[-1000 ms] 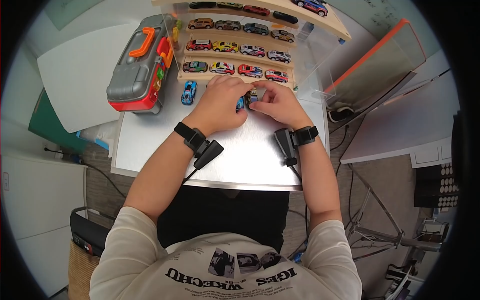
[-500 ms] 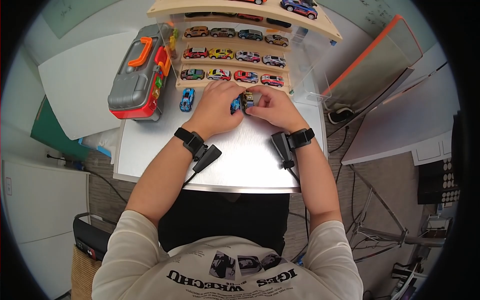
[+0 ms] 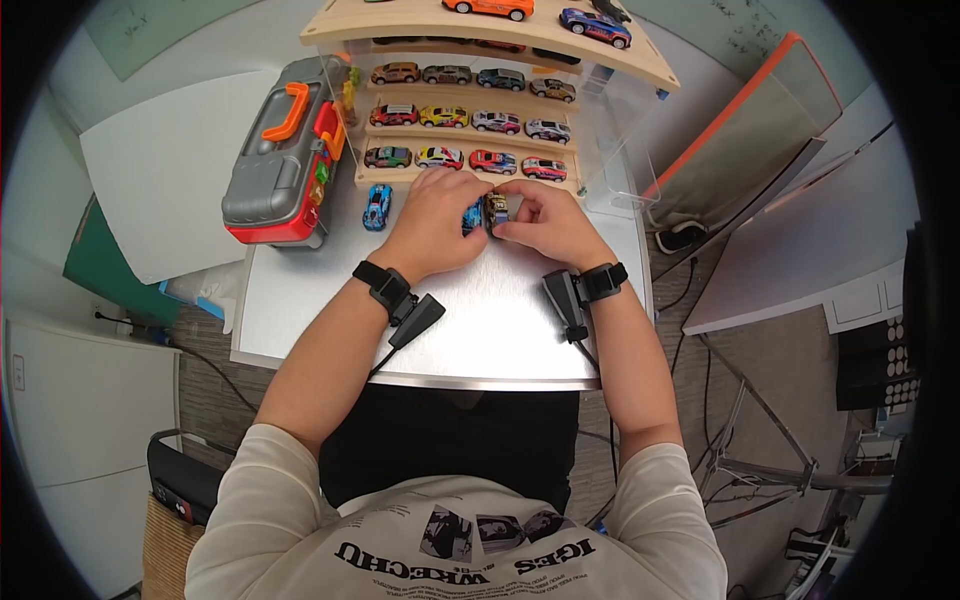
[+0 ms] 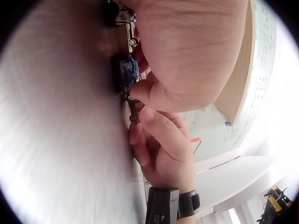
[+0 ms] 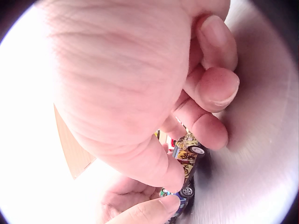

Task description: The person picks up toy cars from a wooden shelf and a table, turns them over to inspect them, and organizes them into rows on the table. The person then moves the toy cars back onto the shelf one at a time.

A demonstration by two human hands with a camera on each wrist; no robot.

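Both hands meet over two toy cars standing side by side on the metal table. My left hand [image 3: 437, 225] arches over a blue toy car [image 3: 472, 216] and holds it, thumb at the near end; much of that car is hidden under the palm. With thumb and forefinger, my right hand [image 3: 550, 222] pinches a yellow-and-black patterned toy car [image 5: 188, 158] just to the right. The right wrist view shows its wheels by the tabletop and the left thumb on the blue car's end. Left of the left hand stands another blue toy car [image 3: 377, 207].
Behind the hands rises a wooden display rack [image 3: 470, 94] with clear sides and rows of toy cars. An orange car [image 3: 488, 8] and a dark blue car [image 3: 595, 27] sit on its top board. A grey toolbox [image 3: 280, 150] stands at the left. The table's front edge [image 3: 430, 381] is near the body.
The head view has tilted up, so the rack sits lower and the orange car on top shows. Both hands keep their hold on the same two cars, with only slight movement.
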